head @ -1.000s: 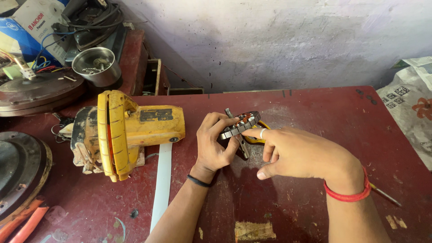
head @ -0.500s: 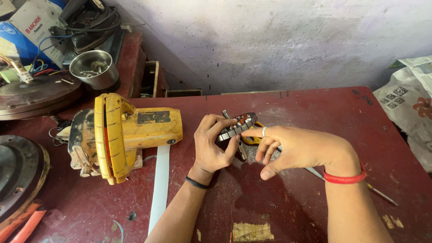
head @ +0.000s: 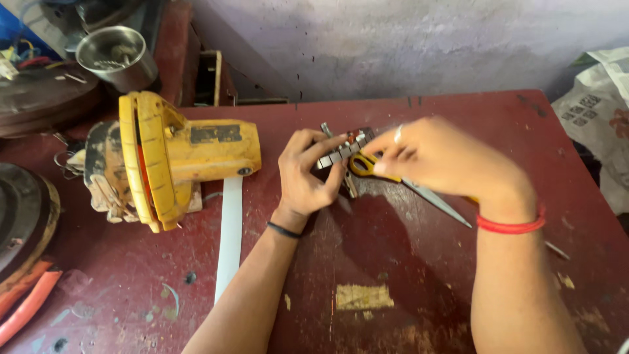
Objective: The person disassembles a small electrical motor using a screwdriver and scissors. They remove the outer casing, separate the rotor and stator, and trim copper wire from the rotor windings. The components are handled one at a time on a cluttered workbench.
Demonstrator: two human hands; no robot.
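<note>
My left hand pinches a small metal part with a row of grey segments and a bit of red, held just above the dark red table. My right hand grips yellow-handled scissors. Their handle loop lies against the part, and the blades point down and to the right from under my palm. The two hands nearly touch at the part. My fingers hide the rest of the part.
A yellow power tool lies left of my hands, with a white strip below it. A steel bowl stands at the back left. A dark round disc and orange handles are at the left edge, newspaper at the right.
My right hand has lifted and shifted slightly right, and the scissor blades now show from under it. My left hand still holds the part in the same place.
</note>
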